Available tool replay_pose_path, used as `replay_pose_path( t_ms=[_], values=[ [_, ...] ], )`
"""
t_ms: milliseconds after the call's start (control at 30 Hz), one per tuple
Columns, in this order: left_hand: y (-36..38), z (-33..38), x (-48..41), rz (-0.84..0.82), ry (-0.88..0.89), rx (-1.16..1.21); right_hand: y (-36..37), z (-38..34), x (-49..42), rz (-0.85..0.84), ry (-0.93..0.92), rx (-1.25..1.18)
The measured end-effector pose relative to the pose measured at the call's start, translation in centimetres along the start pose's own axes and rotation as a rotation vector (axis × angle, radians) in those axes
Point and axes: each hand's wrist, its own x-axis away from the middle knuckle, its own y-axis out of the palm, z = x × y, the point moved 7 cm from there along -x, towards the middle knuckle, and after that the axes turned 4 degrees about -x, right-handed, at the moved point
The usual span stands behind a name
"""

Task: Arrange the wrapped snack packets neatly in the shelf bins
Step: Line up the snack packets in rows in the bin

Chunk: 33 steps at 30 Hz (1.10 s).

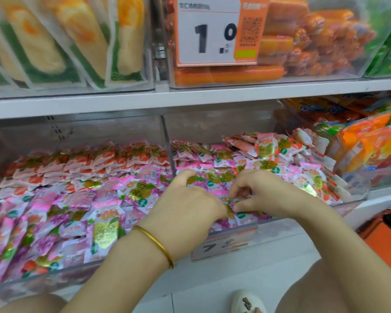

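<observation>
Shelf bin (212, 125): packets (221, 177) under right hand (264, 193)

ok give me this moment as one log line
phase: arranging | left hand: on pink packets, grip unclear | right hand: pinches front packet | site: clear bin, lower shelf
</observation>
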Motion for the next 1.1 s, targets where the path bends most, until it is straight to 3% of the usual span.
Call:
replay_pose_path(
  t_ms=[133,200,300,400,467,533,667,900,1000,1100],
  values=[
    [-4.5,-2.0,1.5,0.263,-0.064,0.276,-2.1,-2.3,-0.7,0.234,-0.037,-0.060],
    [-6.3,-5.2,3.5,0.394,-0.185,0.403,-2.9,-5.0,-1.0,0.342,-0.098,-0.153],
    [-6.2,-10.2,7.4,0.420,-0.428,0.510,-3.0,-9.8,-1.5,0.406,-0.232,-0.201],
    [-4.9,-13.8,10.8,0.409,-0.585,0.542,-1.5,-14.0,-3.2,0.316,-0.319,-0.080],
    [-4.0,-15.1,12.3,0.382,-0.650,0.522,0.0,-15.9,-5.0,0.277,-0.321,0.166],
    [-3.3,-15.5,13.1,0.313,-0.664,0.476,1.4,-17.2,-6.5,0.168,-0.238,0.362],
    [-2.4,-14.7,13.2,0.098,-0.583,0.284,4.4,-18.1,-8.0,-0.098,-0.099,0.476],
    [-1.5,-13.8,12.1,0.058,-0.556,0.270,4.0,-17.4,-8.6,-0.065,-0.089,0.296],
    [-1.9,-13.9,12.5,0.106,-0.565,0.520,1.9,-17.7,-7.8,0.074,-0.144,0.139],
    [-2.8,-14.3,13.2,0.204,-0.573,0.783,-0.9,-16.1,-6.7,0.216,-0.130,-0.256]
  ],
)
